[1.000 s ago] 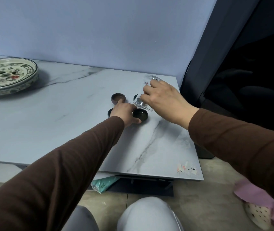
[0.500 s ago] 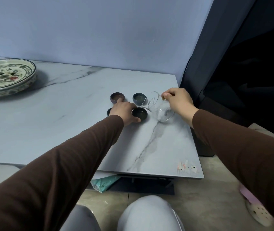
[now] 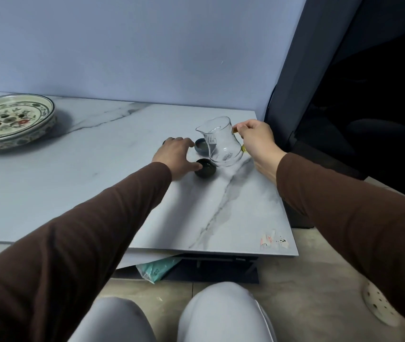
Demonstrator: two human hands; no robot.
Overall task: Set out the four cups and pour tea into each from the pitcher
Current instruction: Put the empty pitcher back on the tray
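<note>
A clear glass pitcher (image 3: 222, 144) stands upright at the right side of the marble table (image 3: 73, 183), and my right hand (image 3: 255, 141) grips its handle. Just left of the pitcher sit a blue-grey cup (image 3: 201, 146) and, nearer me, a black cup (image 3: 205, 168). My left hand (image 3: 175, 154) lies flat over the other cups, fingers spread, its thumb touching the black cup. A dark rim of one hidden cup (image 3: 164, 142) shows at my fingertips. I see no liquid stream.
A large painted ceramic dish (image 3: 11, 120) sits at the far left of the table. A dark curtain (image 3: 307, 70) hangs right of the table. My knees (image 3: 221, 314) are below the front edge, with a teal bag (image 3: 158, 267) under the table.
The pitcher went from tipped over the cups to lying tilted at the right, and is now upright beside the cups. My left hand slid slightly back over the cups.
</note>
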